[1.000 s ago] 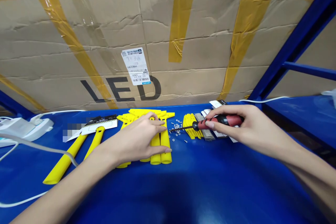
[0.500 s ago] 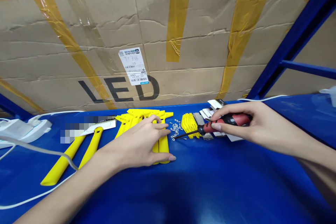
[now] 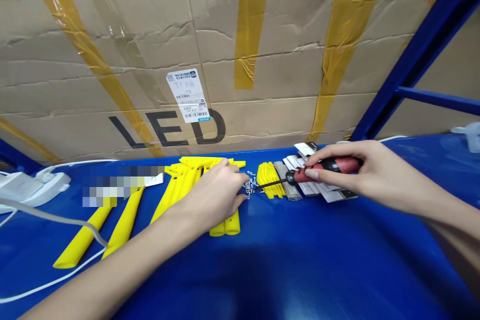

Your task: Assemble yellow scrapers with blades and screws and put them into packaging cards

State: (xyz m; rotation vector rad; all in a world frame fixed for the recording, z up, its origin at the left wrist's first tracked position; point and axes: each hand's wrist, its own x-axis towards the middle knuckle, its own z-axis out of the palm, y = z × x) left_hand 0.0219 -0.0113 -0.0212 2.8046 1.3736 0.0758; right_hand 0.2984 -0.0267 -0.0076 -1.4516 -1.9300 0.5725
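while hands point(image 3: 217, 192) reach over blue tabletop point(image 3: 318, 260), taped cardboard point(image 3: 217, 15) behind, white cables point(image 3: 45, 214)

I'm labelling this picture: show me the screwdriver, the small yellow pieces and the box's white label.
Screwdriver point(image 3: 299, 176), head view: red front of its handle.
Small yellow pieces point(image 3: 267, 174), head view: upper part of their row.
White label point(image 3: 189, 96), head view: middle of its printed face.

A large, creased cardboard box point(image 3: 292, 60) printed "LED" bears amber tape point(image 3: 253, 25) and a white shipping label point(image 3: 189, 96). Blue metal uprights point(image 3: 415, 55) stand either side. Far left: a white power strip point(image 3: 48, 191) beside a gray cable point(image 3: 56, 218).
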